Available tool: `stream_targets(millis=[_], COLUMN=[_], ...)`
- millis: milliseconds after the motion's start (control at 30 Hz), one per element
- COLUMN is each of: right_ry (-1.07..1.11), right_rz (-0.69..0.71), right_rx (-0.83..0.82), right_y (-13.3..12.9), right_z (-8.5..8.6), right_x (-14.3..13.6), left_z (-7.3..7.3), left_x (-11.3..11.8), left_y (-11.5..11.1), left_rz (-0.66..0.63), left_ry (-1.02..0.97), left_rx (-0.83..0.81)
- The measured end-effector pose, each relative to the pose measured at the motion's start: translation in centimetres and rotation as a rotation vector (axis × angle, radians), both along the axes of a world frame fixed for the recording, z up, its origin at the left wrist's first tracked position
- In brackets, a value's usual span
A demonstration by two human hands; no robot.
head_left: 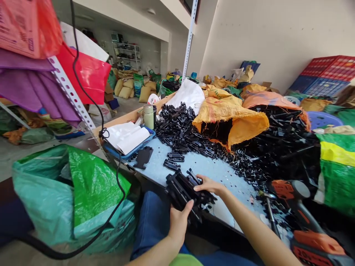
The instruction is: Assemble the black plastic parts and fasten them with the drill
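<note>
My left hand (178, 220) is closed round a ribbed black plastic part (180, 186), held at the table's near edge above my lap. My right hand (209, 185) has its thumb and fingers pinched on a slim black link piece (193, 174) against the far side of that part. Several small black pieces (206, 198) lie just under the right hand. Beyond, a few black links (173, 162) sit in a short row on the light blue tabletop (159, 151). A flat black plate (143, 157) rests to their left. The fingers of my left hand are mostly hidden underneath.
A heap of black parts (180, 127) covers the table's back, beside a yellow sack (227, 114) and scattered screws (249, 168). At right lie a hammer (271, 214) and an orange cordless drill (305, 214). A green bag (91, 184) stands left; a black cable (119, 181) hangs before it.
</note>
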State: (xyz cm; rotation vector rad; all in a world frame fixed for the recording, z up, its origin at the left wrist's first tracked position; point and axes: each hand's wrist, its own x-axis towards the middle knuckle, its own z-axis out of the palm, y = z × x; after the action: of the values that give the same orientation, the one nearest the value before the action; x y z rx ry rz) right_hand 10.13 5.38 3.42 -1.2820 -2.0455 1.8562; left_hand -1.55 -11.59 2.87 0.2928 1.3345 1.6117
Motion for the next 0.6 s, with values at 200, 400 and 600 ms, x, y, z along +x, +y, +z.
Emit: stream_targets(millis=[200,400,600], right_ry=[0.397,0.562,0.573], right_rz=[0.019,0.188,0.264], right_rx=[-0.124,-0.099,-0.381], right_y=[-3.3,-6.1,-12.1], right_z=[1.6,7.0,5.0], right_x=[-3.7,-18.9,-37.3], left_z=[1.0,5.9,9.0], left_x=[-3.2,-16.7,-32.6], left_y=[-1.2,-3.5,-10.5], left_rz=[0.056,0.287,0.354], left_ry=[0.091,0.018,-0.013], left_rx=[0.163,0.214,-0.045])
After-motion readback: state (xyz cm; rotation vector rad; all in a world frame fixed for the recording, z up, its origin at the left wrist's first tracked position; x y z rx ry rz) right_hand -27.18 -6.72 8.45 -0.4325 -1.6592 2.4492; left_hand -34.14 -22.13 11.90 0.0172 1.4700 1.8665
